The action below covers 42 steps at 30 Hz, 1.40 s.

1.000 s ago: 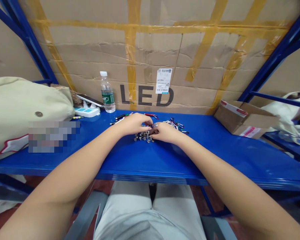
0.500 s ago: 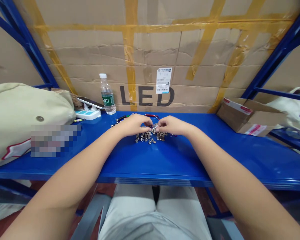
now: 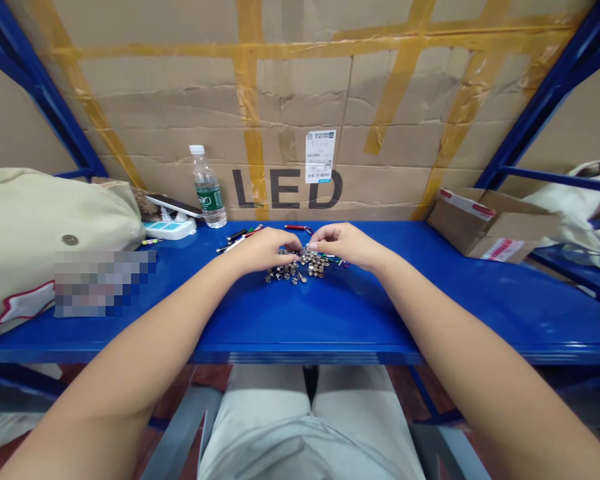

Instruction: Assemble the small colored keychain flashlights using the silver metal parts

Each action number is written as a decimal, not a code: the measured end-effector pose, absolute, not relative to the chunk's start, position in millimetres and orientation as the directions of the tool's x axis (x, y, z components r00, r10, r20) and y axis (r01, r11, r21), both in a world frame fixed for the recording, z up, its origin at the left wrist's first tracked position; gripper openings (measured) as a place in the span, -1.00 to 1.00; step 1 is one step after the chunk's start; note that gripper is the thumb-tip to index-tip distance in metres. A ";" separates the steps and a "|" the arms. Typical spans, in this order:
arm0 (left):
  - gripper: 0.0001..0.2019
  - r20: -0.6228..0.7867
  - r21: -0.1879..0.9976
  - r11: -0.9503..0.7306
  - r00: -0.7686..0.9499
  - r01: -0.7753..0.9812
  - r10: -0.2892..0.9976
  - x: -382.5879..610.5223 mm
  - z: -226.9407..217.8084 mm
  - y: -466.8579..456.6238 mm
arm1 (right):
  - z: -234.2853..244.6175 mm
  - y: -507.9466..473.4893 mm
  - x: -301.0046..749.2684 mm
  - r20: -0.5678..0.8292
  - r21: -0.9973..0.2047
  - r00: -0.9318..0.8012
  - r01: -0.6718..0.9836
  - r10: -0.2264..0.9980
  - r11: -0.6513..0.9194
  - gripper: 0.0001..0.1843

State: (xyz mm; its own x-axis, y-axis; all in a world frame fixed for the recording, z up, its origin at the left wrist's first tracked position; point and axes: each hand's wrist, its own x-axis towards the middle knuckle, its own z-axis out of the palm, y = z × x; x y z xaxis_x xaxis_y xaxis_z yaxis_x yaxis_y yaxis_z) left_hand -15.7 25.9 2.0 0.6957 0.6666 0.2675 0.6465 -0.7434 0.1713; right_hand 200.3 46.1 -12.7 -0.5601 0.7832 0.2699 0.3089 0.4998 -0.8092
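Observation:
Small shiny metal pieces, round and button-like, lie in a loose pile [image 3: 317, 265] on the blue table [image 3: 310, 313]. My left hand [image 3: 267, 249] curves over the pile's left side, thumb and fingers bent close together; whatever is between them is too small to make out. Over the right side hovers my right hand [image 3: 349, 244], its thumb and index fingertip pressed together above the pieces. Any item in that pinch is hidden. Behind the hands lies a red pen-like stick with a clip [image 3: 296, 228]. Several thin pens or sticks [image 3: 237, 235] rest beyond my left hand.
A water bottle [image 3: 209, 190] stands at the back left beside a white power strip [image 3: 170, 229] with a phone [image 3: 174, 205] on it. A beige bag [image 3: 55, 220] fills the left end. An open cardboard box [image 3: 490, 223] sits at the right, and large taped cardboard [image 3: 290, 100] forms the back.
My right hand has lifted slightly, showing more pieces and some coloured items beneath it. My left hand stays over the pile. The whole view has shifted a little.

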 end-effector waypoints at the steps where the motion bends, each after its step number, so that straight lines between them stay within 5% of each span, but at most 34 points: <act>1: -0.82 0.267 0.170 -0.743 0.696 0.647 0.667 -15.7 1.7 26.2 | -12.3 45.5 200.2 0.277 -0.811 -0.560 0.299 0.781 0.503 -0.71; 13: -0.82 0.271 0.145 -0.740 0.694 0.656 0.668 -14.9 1.9 24.9 | -8.4 39.2 196.6 0.275 -0.817 -0.506 0.325 0.817 0.476 -0.71; 17: -0.81 0.262 0.132 -0.734 0.691 0.666 0.674 -17.4 1.5 27.8 | -0.4 36.7 206.2 0.270 -0.682 -0.538 0.478 0.798 0.554 -0.76; 22: -0.80 0.263 0.107 -0.718 0.677 0.688 0.687 -21.3 -0.2 32.2 | -2.3 39.2 213.0 -0.022 -0.412 -0.674 0.679 0.739 0.607 -0.78; 31: -0.81 0.262 0.095 -0.725 0.685 0.682 0.680 -19.5 0.3 30.3 | -11.0 39.7 208.7 -0.067 -0.354 -0.720 0.664 0.691 0.658 -0.83; 35: -0.80 0.255 0.115 -0.714 0.674 0.690 0.693 -19.7 -0.3 29.8 | -7.9 38.5 209.4 0.023 -0.380 -0.717 0.638 0.697 0.670 -0.82; 42: -0.83 0.242 0.165 -0.723 0.683 0.671 0.689 -18.4 0.4 26.9 | -4.6 34.3 203.5 0.418 -0.464 -0.619 0.484 0.665 0.742 -0.76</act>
